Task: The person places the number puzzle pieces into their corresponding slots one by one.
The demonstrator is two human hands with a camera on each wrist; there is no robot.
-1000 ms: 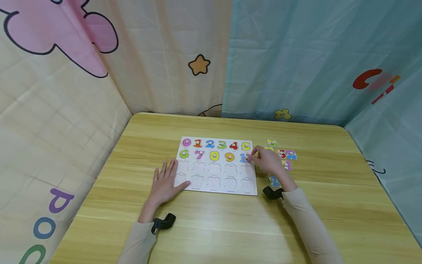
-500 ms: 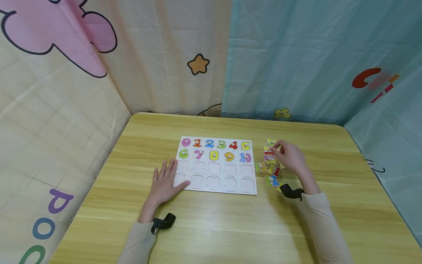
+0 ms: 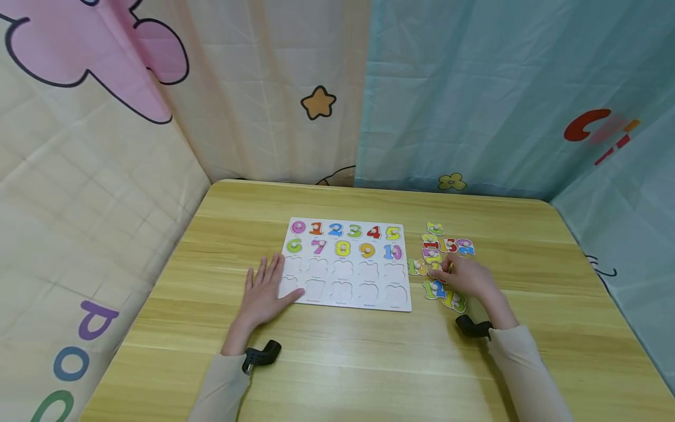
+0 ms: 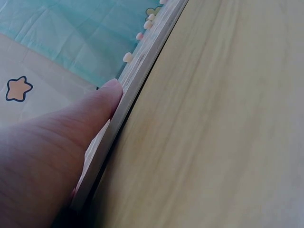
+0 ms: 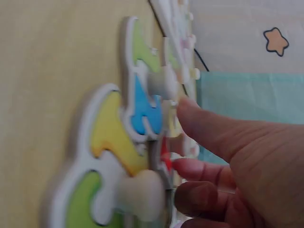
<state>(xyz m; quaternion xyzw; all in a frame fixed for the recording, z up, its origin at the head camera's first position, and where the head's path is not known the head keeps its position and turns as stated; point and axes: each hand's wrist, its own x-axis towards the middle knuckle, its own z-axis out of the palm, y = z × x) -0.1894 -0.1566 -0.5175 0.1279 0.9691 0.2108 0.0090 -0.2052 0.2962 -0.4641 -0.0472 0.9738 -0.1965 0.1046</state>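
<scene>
My left hand (image 3: 261,296) lies with spread fingers on the left edge of a white number puzzle board (image 3: 364,302). In the left wrist view its thumb rests along the board's edge (image 4: 130,88). My right hand (image 3: 466,278) is over the loose pieces, thumb and index fingertips at the 11 piece (image 3: 433,267), which it partly hides. The right wrist view shows that thumb and index finger apart, on either side of a small knob (image 5: 179,144). Closer to that camera stand the green-and-blue 12 piece (image 5: 148,111) and a yellow-and-green piece (image 5: 111,126).
More knobbed number pieces lie right of the board, among them a 15 (image 3: 448,245) and a pink-and-blue one (image 3: 465,247). The board's top two rows hold numbers 0 to 10; its lower rows show bare recesses (image 3: 343,291). Curtains (image 3: 464,117) hang behind the wooden table (image 3: 337,363).
My right hand has left the pink-and-blue 10 in the board, moved right over the loose pieces, then down toward the 11 piece. The left hand has stayed in place.
</scene>
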